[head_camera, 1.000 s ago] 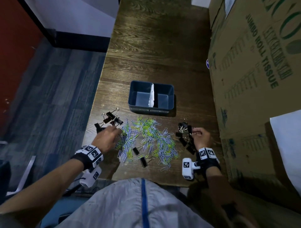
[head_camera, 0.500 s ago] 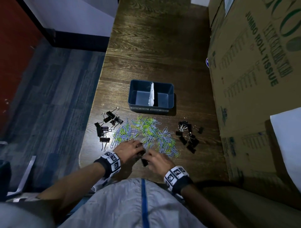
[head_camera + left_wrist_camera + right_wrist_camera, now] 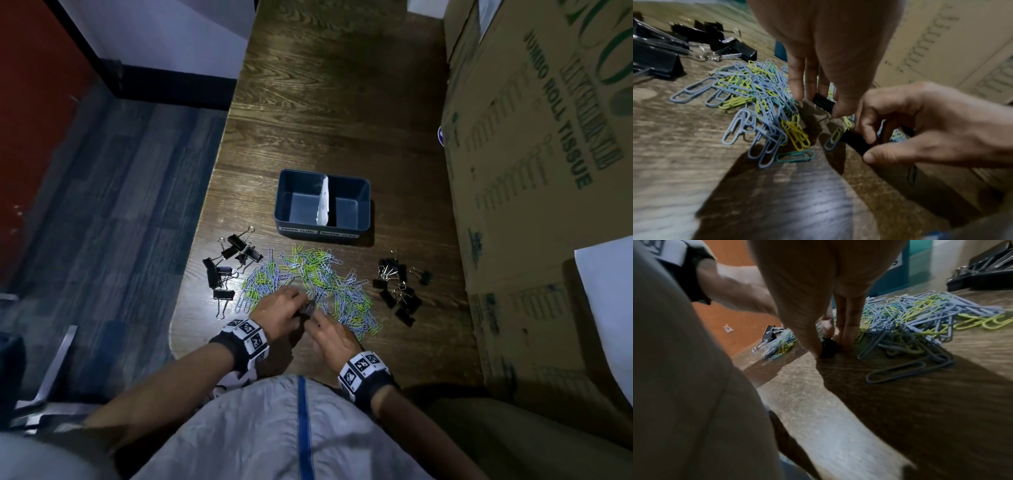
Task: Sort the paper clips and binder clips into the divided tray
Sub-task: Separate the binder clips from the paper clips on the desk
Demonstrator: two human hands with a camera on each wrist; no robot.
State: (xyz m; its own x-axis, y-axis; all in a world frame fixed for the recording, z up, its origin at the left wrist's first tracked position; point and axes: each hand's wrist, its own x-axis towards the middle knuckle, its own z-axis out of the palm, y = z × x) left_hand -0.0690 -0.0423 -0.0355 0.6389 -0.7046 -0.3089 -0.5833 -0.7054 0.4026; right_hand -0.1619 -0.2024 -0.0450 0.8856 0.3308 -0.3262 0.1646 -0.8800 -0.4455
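A blue divided tray (image 3: 363, 202) with a white divider stands mid-table, and both its compartments look empty. In front of it lies a spread of blue, green and yellow paper clips (image 3: 318, 274). Black binder clips lie in one group on the left (image 3: 233, 263) and another on the right (image 3: 399, 291). At the near edge of the paper clips my two hands meet. My left hand (image 3: 818, 104) pinches a small black binder clip (image 3: 823, 103). My right hand (image 3: 869, 149) pinches another black binder clip (image 3: 856, 142) just above the table.
A large cardboard box (image 3: 548, 171) walls off the table's right side, with a white sheet (image 3: 609, 308) over its near part. The table's left edge (image 3: 205, 219) drops to a blue-grey floor. Bare wood (image 3: 342, 102) lies behind the tray.
A second ago my hands were apart, one at each binder clip group. Both have come together at the near edge of the paper clips and pinched a black clip each.
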